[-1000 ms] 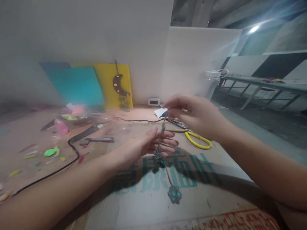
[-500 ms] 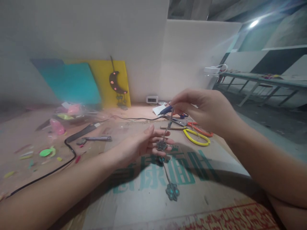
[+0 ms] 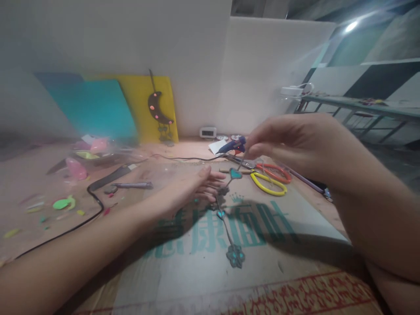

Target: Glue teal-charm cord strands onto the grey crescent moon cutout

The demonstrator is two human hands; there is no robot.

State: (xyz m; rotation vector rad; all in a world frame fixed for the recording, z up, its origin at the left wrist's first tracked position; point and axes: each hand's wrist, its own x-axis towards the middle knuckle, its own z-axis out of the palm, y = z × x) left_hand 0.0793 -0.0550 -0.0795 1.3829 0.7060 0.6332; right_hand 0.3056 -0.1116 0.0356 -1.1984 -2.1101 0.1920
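My right hand (image 3: 278,140) pinches the upper end of a string of charms (image 3: 235,173) between thumb and fingers. A turquoise heart-shaped charm hangs just under the pinch, with a dark flower-like piece below it. Farther down the string come a small turquoise heart and a grey flower charm (image 3: 235,256) with turquoise spots, which lies on the printed cardboard (image 3: 183,280). My left hand (image 3: 200,188) is open, palm up with fingers stretched out, beside the middle of the string; whether its fingertips touch the string I cannot tell.
Yellow-handled scissors (image 3: 269,183), red-handled pliers (image 3: 274,172) and a blue glue gun (image 3: 232,145) lie beyond my hands. A moon ornament (image 3: 159,108) leans on a yellow sheet (image 3: 138,94). A black cable (image 3: 98,203) crosses the left side among clay scraps (image 3: 62,204). A small digital clock (image 3: 208,132) stands behind.
My right hand has moved right and closer with the string's top, and the upper turquoise heart now shows. The dark flower piece no longer lies over my left hand's fingers but at their tips.
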